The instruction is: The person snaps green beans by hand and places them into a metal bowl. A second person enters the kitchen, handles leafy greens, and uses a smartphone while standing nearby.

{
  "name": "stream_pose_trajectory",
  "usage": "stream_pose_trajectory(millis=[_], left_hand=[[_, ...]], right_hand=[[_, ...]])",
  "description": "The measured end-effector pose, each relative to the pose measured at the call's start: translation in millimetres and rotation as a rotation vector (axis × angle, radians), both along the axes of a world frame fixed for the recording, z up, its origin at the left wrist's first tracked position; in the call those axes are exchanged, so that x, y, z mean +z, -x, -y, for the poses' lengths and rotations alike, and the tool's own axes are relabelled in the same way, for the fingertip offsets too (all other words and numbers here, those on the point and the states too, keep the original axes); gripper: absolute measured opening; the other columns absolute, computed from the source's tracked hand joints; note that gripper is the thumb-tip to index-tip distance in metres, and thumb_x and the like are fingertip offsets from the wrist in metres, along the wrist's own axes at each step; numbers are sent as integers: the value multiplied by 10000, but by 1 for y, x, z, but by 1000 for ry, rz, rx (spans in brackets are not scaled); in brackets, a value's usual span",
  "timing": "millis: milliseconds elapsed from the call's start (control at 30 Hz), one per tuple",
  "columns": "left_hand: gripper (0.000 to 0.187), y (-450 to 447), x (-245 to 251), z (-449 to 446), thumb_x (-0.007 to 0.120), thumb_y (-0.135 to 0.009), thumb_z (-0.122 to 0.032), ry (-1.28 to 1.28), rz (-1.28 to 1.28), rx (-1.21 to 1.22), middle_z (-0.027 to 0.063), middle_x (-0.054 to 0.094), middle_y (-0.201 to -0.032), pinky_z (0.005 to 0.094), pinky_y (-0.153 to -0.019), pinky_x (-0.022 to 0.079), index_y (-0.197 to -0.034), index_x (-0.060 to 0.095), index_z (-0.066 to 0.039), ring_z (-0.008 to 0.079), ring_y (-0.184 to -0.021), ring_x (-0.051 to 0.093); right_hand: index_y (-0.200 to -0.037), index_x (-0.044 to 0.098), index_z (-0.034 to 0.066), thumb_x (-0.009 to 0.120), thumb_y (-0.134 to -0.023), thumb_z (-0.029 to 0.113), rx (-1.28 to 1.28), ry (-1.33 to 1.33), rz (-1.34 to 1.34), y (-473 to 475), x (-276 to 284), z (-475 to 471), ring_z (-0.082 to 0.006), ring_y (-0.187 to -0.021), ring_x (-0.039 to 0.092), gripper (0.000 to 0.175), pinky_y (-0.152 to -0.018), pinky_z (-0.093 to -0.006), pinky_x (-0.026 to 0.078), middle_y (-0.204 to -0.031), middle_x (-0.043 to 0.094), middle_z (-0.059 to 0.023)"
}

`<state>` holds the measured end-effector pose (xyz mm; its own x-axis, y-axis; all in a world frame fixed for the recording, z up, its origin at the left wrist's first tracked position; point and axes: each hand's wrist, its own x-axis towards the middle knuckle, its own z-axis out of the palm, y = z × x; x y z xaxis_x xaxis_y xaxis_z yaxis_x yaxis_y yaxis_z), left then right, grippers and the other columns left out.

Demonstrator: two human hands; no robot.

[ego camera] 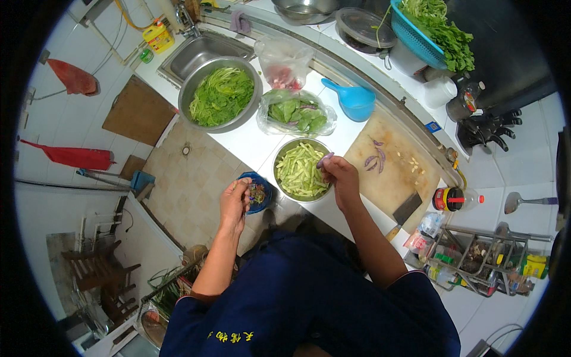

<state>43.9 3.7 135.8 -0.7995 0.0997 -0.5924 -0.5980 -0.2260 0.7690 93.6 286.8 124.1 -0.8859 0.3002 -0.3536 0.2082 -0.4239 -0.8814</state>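
A purple bean pod [324,159] is pinched in my right hand [341,177], above the right edge of a steel bowl [302,189] of cut green beans. My left hand [235,200] has its fingers closed together over a blue waste bin [255,209] on the floor; whether a small scrap is between them I cannot tell. Several purple pods [380,160] and pale garlic cloves [413,164] lie on the cutting board [370,129], with a cleaver [407,208] at its near right edge.
A large steel bowl of leafy greens [221,98] stands beside the sink [192,56]. Two plastic bags, one of leaves [296,111] and one of meat [283,73], and a blue ladle [354,100] lie behind the bean bowl. A bottle rack [479,259] is at the right.
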Motion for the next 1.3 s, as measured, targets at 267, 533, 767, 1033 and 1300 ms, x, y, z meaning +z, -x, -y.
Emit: stream_pose_trajectory(millis=[267,533,767,1033,1300], left_hand=[[121,1,-24,21,656,-1008,-181,-181,136,75,-31,551,-756,214,-435,334,-1032,675,-64,43,-527,419],[141,0,-42,31,627,-1015,-172,-132,143,127,-33,570,-745,211,-433,316,-1076,679,-56,46,-512,439],[172,-8,-123,78,625,-1035,-266,88,366,264,-19,554,-719,256,-440,300,-1057,665,-100,91,-528,438],[282,-21,-123,95,601,-1059,-339,-280,327,317,25,672,-830,264,-555,486,-1102,702,-79,134,-647,589],[375,-22,-18,22,514,-1103,-345,-227,71,201,34,657,-861,268,-691,524,-1193,677,-19,134,-773,625]], right_hand=[[-1072,738,8,758,-884,165,50,-904,179,-3,-61,10,-181,-747,687,246,-711,-327,540,-895,749,-114],[-1103,729,-11,740,-933,168,363,-581,63,-7,-28,90,-150,-843,698,247,-777,-295,545,-936,754,-96],[-1062,739,10,749,-904,156,511,-638,37,-8,-20,119,-157,-795,704,216,-749,-313,551,-893,753,-98],[-1097,736,52,754,-897,261,619,-672,-117,-9,-26,147,-211,-782,707,289,-728,-340,561,-934,746,-96],[-1111,728,81,772,-875,207,603,-1049,-280,9,-6,178,-290,-864,720,271,-749,-369,563,-959,727,-106]])
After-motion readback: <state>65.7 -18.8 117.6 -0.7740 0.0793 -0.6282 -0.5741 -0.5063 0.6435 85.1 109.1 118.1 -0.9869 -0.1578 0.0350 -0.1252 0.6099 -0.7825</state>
